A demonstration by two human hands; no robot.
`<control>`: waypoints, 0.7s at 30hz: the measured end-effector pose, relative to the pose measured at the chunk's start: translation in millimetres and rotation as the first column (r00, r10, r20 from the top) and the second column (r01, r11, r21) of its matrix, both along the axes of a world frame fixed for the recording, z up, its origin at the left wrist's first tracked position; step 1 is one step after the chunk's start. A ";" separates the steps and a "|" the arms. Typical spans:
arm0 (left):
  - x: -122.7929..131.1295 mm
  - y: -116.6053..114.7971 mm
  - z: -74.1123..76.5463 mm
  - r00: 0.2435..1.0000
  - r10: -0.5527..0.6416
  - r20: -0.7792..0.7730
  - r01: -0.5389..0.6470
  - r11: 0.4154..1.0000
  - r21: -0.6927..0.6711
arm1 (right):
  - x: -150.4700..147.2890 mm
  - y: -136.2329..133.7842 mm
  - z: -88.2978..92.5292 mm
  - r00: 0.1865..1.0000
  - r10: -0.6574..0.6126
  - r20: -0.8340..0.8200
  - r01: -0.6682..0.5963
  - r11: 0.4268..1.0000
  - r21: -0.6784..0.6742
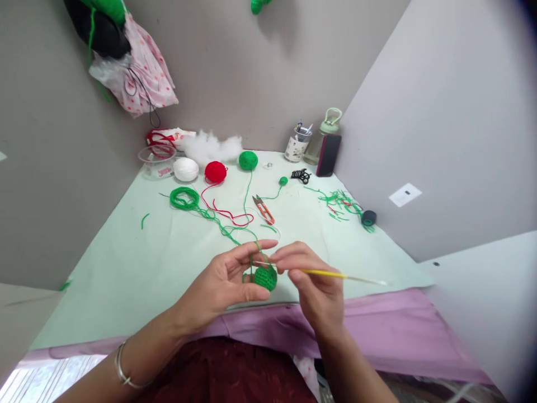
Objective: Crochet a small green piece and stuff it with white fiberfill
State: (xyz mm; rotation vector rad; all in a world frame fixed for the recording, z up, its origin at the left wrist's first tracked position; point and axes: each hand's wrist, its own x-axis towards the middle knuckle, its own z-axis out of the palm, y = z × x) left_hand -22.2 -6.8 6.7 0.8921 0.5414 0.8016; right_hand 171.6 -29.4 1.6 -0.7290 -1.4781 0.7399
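Note:
In my left hand [229, 277] is a small green crochet piece [265, 278], pinched between thumb and fingers, with green yarn running over the raised index finger. My right hand [314, 280] grips a crochet hook [325, 273] with a yellow handle, its thin metal shaft reaching to the top of the piece. Whether the hook tip sits inside a stitch is too small to tell. From the left hand, yarn leads back across the table to a green yarn ball [248, 160] and a loose green coil [184, 198].
Orange thread snips [264, 210] lie beyond my hands. Further back are a red yarn ball [215, 172], a white yarn ball [185, 169], white stuffing [212, 146], a pen cup [298, 144], a bottle [321, 143] and a phone [329, 155]. Green yarn scraps [339, 202] lie right.

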 end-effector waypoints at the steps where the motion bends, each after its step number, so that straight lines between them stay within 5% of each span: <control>1: 0.7 0.4 -0.2 1.000 -0.004 -0.019 0.004 1.000 0.000 | -1.4 -0.8 0.1 0.999 -0.016 0.040 0.015 1.000 0.023; 13: -3.0 2.2 12.7 0.953 0.113 -0.280 -0.055 0.977 0.207 | 8.9 12.8 -5.2 0.975 0.133 -0.179 -0.166 0.968 -0.186; 21: -6.3 4.7 6.3 0.896 0.248 -0.367 -0.066 0.894 0.443 | 15.9 2.7 16.8 0.971 0.053 0.234 -0.044 0.998 -0.046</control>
